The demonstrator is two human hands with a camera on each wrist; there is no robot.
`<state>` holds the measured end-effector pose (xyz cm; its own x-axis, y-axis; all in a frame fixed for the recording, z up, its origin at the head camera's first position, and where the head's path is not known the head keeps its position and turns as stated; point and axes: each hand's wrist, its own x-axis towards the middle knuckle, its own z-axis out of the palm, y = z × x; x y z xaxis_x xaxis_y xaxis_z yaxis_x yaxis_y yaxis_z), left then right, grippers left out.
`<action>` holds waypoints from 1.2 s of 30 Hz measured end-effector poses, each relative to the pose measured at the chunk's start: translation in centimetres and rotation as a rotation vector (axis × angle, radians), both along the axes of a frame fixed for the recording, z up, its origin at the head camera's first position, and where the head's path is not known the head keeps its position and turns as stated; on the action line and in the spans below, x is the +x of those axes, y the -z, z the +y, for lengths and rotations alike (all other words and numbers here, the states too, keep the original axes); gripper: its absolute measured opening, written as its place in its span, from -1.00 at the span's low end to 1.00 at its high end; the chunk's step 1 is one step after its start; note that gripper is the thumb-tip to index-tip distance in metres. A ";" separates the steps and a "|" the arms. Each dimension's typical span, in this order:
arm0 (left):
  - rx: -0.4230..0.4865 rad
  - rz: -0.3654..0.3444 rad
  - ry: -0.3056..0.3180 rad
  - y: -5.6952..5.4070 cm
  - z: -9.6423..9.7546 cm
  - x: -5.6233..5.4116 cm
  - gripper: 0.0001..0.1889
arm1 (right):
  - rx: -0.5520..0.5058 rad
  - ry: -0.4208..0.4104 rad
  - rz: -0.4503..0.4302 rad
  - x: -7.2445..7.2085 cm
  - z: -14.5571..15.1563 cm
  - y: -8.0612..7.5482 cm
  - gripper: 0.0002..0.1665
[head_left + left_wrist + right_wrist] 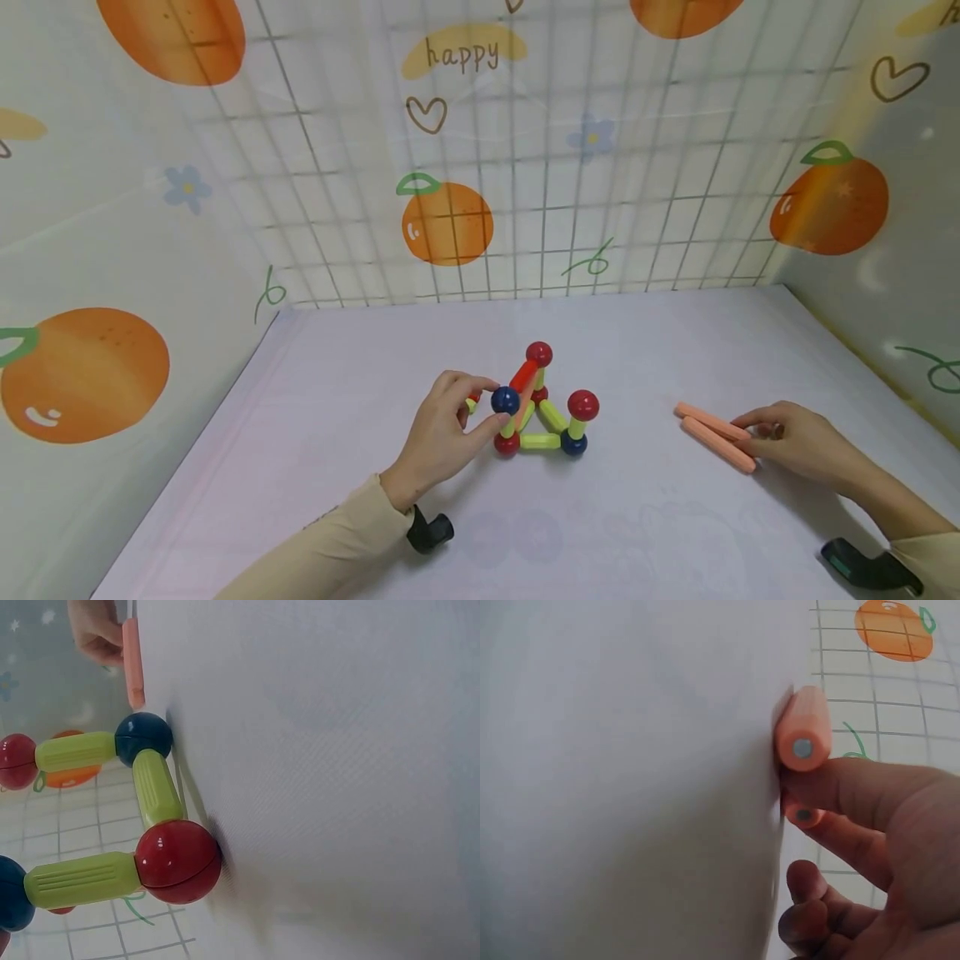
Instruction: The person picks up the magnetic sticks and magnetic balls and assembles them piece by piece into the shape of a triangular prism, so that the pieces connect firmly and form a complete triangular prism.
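Note:
A magnetic stick-and-ball frame [540,441] stands on the table, with yellow-green rods joining red and blue balls below and short uprights carrying balls above. My left hand [442,429] pinches the upper blue ball [506,401] between thumb and index finger. From that ball a red rod [522,377] slants to the far red ball [538,354], and an orange stretch shows beneath it. Over on the right, my right hand [802,442] pinches the farther of two orange rods [701,415]. The nearer orange rod [718,446] lies against the thumb, its grey end visible in the right wrist view.
Behind my left fingers, a small red and yellow-green piece [472,403] is partly hidden. A white table [337,375] meets a fruit-printed curtain [525,167] over a wire grid at the back. Black wrist cameras [431,532] hang below both wrists.

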<state>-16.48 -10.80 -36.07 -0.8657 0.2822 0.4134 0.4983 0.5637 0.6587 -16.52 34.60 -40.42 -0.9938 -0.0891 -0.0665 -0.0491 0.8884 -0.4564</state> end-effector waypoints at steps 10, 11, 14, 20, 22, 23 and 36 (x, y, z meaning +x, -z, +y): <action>-0.004 -0.007 -0.006 0.0 -0.1 0.0 -0.66 | -0.069 0.062 0.054 1.0 -0.4 -2.1 -0.42; -0.004 -0.004 -0.006 0.0 -0.1 0.0 -0.66 | -0.094 0.061 0.062 1.2 -0.7 -2.3 -0.41; -0.002 0.002 -0.005 0.0 -0.1 0.0 -0.66 | -0.178 0.054 0.103 1.8 -1.7 -3.2 -0.46; -0.004 0.007 -0.002 0.0 -0.1 0.0 -0.66 | -0.316 -0.039 0.251 3.3 -4.8 -5.0 -0.71; -0.004 0.005 -0.004 0.0 -0.1 0.0 -0.66 | -0.351 -0.085 0.283 3.8 -6.3 -5.4 -0.75; -0.003 0.003 -0.004 0.0 -0.1 0.0 -0.66 | -0.364 -0.105 0.290 4.0 -7.0 -5.6 -0.76; -0.008 0.017 0.004 0.1 -0.2 -0.2 -0.67 | -0.458 -0.225 0.238 4.4 -14.6 -4.5 -0.76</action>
